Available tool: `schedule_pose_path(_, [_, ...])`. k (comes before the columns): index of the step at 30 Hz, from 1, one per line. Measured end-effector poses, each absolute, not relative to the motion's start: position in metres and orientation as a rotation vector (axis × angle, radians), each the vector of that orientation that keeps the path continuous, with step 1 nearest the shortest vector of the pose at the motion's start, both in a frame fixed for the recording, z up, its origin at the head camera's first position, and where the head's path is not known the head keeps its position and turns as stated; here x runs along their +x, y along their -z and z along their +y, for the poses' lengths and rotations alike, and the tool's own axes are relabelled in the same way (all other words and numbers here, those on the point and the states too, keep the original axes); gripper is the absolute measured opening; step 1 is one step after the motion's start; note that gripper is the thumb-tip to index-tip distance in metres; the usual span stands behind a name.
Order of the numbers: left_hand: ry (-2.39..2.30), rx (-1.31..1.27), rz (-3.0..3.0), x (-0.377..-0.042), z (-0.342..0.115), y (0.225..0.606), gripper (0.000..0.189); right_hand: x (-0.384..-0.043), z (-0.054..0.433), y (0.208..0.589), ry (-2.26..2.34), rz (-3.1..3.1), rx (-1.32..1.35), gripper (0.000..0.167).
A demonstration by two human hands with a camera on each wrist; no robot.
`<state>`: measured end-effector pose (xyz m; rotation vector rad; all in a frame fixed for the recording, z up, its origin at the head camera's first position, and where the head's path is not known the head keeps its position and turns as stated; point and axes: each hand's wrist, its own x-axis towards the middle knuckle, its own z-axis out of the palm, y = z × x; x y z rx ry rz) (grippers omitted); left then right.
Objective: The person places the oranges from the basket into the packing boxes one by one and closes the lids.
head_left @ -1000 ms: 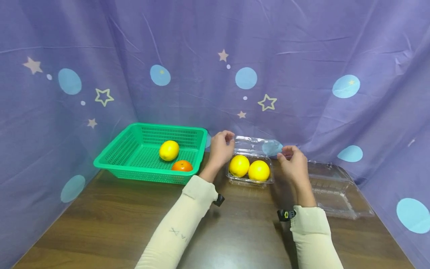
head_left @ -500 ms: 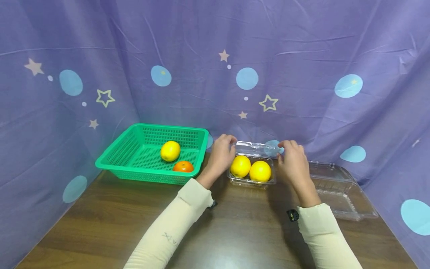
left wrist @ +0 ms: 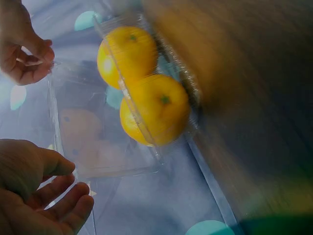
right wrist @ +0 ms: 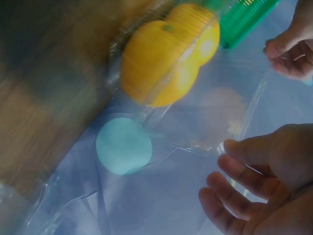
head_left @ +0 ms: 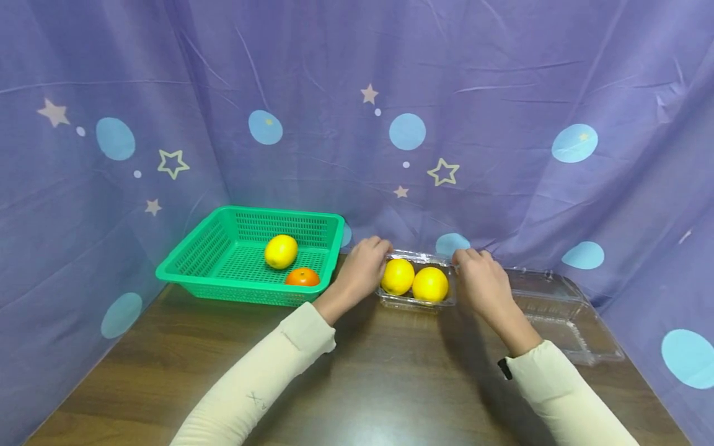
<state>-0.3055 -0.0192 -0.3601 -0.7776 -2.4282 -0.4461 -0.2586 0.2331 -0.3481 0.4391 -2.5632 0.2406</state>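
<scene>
A clear plastic clamshell box [head_left: 415, 303] stands on the table with two round yellow-orange fruits [head_left: 430, 285] side by side in it; the wrist views show their green stem ends. Its hinged lid [left wrist: 83, 132] is raised at the back and slants over the fruits. My left hand [head_left: 362, 267] pinches the lid's left corner between thumb and fingers. At the opposite corner, my right hand [right wrist: 264, 176] pinches the lid's edge with thumb and forefinger, its other fingers spread below. In the head view both hands are seen from behind, so the fingertips are mostly hidden.
Left of the box, a green mesh basket [head_left: 223, 291] holds a yellow fruit [head_left: 281, 251] and an orange one [head_left: 303, 277]. Another clear plastic container [head_left: 558, 331] lies on the right of the brown table [head_left: 357, 384]. A purple curtain [head_left: 312, 179] hangs close behind.
Both hands have closed in on the lid's corners and taken hold. The lid's top edge has come down toward the fruits. Basket and right-hand container stay put.
</scene>
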Motion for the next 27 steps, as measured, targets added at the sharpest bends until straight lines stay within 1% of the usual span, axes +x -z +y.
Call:
schedule_pose_path(3, [0.335,-0.862,-2.386,-0.302,-0.023,0.363,0.016,-0.256,0.235,0.353,-0.177,-2.530,0.493,0.006])
schedule_pose_path(8, [0.161,-0.978,-2.325,-0.296,-0.029,0.371,0.020,-0.252,0.240,0.365,-0.058,-2.517,0.575,0.005])
schedule_pose_path(14, [0.023,-1.043,-2.335,-0.290,-0.033,0.381,0.022,-0.249,0.243,0.379,0.029,-2.490,0.652,0.011])
schedule_pose_path(24, [-0.122,-1.130,-2.317,-0.286,-0.036,0.389,0.016,-0.245,0.248,0.397,0.102,-2.434,0.793,0.024])
schedule_pose_path(27, [-0.152,-1.146,-2.313,-0.287,-0.038,0.391,0.017,-0.247,0.250,0.401,0.095,-2.423,0.818,0.026])
